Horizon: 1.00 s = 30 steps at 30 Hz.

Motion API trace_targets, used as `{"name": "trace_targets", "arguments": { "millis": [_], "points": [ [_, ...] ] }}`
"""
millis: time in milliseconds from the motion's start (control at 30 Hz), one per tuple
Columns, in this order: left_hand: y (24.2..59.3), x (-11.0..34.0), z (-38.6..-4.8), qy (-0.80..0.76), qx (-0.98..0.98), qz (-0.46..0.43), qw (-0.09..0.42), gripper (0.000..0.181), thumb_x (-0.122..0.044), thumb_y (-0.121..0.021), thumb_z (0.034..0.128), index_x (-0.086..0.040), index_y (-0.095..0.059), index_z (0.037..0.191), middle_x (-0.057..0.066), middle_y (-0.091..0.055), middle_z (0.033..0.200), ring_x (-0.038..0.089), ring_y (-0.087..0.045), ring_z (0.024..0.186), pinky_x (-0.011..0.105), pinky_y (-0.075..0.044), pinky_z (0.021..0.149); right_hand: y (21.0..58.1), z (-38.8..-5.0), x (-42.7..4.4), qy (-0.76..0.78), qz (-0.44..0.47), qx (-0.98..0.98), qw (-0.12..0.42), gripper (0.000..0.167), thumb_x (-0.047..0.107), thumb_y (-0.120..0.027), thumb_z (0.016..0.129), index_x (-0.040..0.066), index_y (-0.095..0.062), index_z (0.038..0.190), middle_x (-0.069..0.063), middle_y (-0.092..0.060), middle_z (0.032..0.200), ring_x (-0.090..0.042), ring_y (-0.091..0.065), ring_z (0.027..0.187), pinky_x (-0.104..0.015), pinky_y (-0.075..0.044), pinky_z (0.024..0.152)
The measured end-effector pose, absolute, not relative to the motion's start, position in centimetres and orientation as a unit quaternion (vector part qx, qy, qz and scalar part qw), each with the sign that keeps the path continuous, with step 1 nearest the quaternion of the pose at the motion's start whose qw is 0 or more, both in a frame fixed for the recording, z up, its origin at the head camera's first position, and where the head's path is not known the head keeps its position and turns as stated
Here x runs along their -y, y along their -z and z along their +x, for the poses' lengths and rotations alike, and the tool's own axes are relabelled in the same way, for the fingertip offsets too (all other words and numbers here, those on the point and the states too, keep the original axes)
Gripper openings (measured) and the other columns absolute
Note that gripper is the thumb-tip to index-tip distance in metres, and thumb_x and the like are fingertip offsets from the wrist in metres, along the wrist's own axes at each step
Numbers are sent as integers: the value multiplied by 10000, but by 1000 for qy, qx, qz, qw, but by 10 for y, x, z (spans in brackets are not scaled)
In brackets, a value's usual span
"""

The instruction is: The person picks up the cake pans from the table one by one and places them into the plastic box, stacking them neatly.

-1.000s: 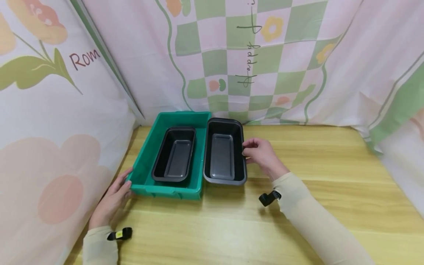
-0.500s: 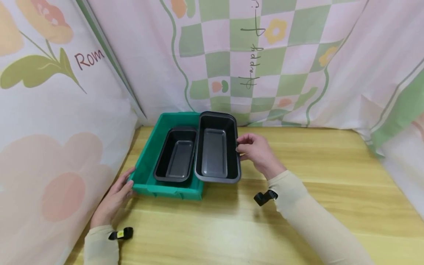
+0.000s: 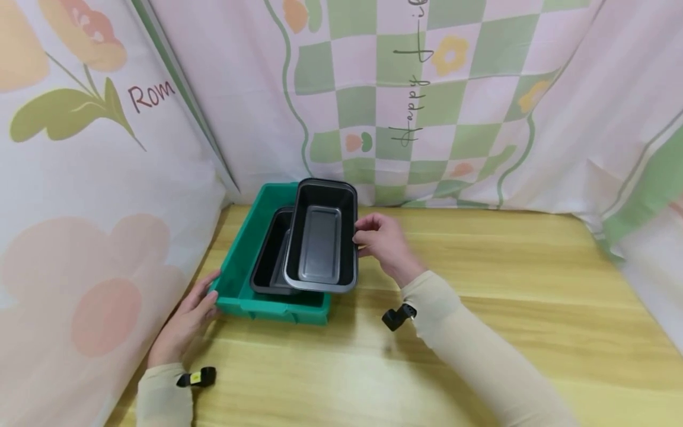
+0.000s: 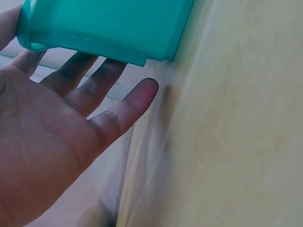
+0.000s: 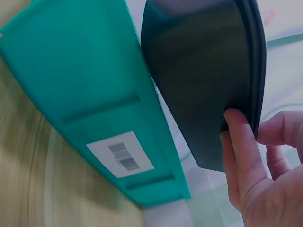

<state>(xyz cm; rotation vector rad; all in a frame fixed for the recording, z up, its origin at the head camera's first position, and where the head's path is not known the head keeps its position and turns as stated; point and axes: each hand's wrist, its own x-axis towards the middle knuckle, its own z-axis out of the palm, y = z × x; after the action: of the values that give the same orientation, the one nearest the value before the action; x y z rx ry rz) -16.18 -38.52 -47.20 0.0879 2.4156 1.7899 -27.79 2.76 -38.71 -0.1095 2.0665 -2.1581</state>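
My right hand [image 3: 388, 248] pinches the right long rim of a black loaf pan [image 3: 320, 244], thumb on one side and fingertips underneath on the outer wall [image 5: 199, 80]. That pan is held up over the right part of a green plastic bin [image 3: 241, 261]. Beneath it, inside the bin, lies a second black loaf pan [image 3: 269, 261], its right side hidden by the raised one. At the bin's front left corner rests my left hand [image 3: 184, 323]. In the left wrist view its fingers [image 4: 125, 111] stretch out nearly straight against the bin's outside, little finger free.
A light wooden tabletop [image 3: 480, 279] extends to the right and in front. Patterned cloth curtains [image 3: 107, 207] stand close on the left and behind the bin. The bin's side carries a white barcode label [image 5: 120, 154]. A wrist camera [image 3: 399, 317] sits on each sleeve.
My right hand has lifted the loaf pan from beside the bin and carried it left, over the bin's right wall and partly above the other pan. My left hand has stayed at the corner.
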Motion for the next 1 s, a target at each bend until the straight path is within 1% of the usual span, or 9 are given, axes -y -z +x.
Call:
{"name": "trace_targets", "arguments": {
  "millis": [100,167,267,400,600,733,833,900,1000],
  "points": [
    [471,385,-163,-590,-804,28,66,569,-398,-424,1055,-294,-214,1573,115,-345,1296,234,-469,995,262,-459,904,389,-279,-19,726,-28,-683,77,281,-98,-594,826,-87,-572,1106,-133,-538,987,-238,-598,797,-449,-566,705],
    [471,385,-163,-590,-804,28,66,570,-401,-425,1054,-294,-214,1573,115,-340,1296,227,-467,985,260,-458,906,389,-281,-14,729,-22,-680,77,294,-92,-598,832,-90,-570,1125,-136,-541,1000,-244,-604,804,-445,-566,714],
    [470,384,-163,-594,-801,29,66,566,-393,-422,1056,-284,-215,1572,102,-354,1212,204,-451,909,266,-462,881,389,-283,-6,729,-19,-680,76,292,-78,-606,845,-85,-577,1135,-142,-546,1019,-253,-604,817,-410,-572,694],
    [471,384,-163,-599,-798,32,64,559,-368,-417,1063,-256,-218,1572,82,-347,1049,175,-413,800,279,-463,822,389,-288,8,716,-23,-693,76,286,-46,-621,860,-65,-592,1143,-135,-555,1035,-249,-600,832,-377,-571,684],
    [472,383,-163,-602,-796,37,61,554,-351,-416,1066,-243,-221,1573,79,-346,1040,176,-408,795,280,-460,807,396,-296,27,691,-32,-717,85,261,-38,-629,866,-53,-607,1125,-129,-567,1002,-244,-612,737,-369,-570,662],
    [473,382,-164,-598,-798,40,58,554,-332,-411,1070,-215,-216,1575,105,-359,1151,174,-442,862,260,-469,842,401,-297,36,674,-28,-733,93,255,-19,-638,878,-53,-614,1130,-130,-574,1003,-246,-614,747,-354,-570,653],
    [473,383,-164,-598,-798,39,57,558,-333,-409,1071,-212,-210,1577,125,-338,1258,181,-460,943,251,-469,882,402,-298,42,670,-28,-735,97,270,-9,-635,884,-60,-608,1147,-131,-571,1014,-252,-620,775,-354,-571,664],
    [473,384,-164,-600,-797,38,58,559,-338,-407,1070,-215,-208,1578,131,-331,1265,189,-455,949,252,-469,887,402,-299,46,669,-28,-737,96,262,-8,-632,885,-56,-611,1142,-131,-572,1014,-256,-624,775,-363,-572,669],
    [473,384,-164,-605,-793,40,58,560,-337,-406,1071,-213,-205,1579,132,-331,1296,169,-459,973,255,-468,896,402,-300,52,653,-30,-752,85,199,0,-636,891,-24,-627,1089,-128,-578,996,-260,-634,748,-366,-573,658]
  ]
}}
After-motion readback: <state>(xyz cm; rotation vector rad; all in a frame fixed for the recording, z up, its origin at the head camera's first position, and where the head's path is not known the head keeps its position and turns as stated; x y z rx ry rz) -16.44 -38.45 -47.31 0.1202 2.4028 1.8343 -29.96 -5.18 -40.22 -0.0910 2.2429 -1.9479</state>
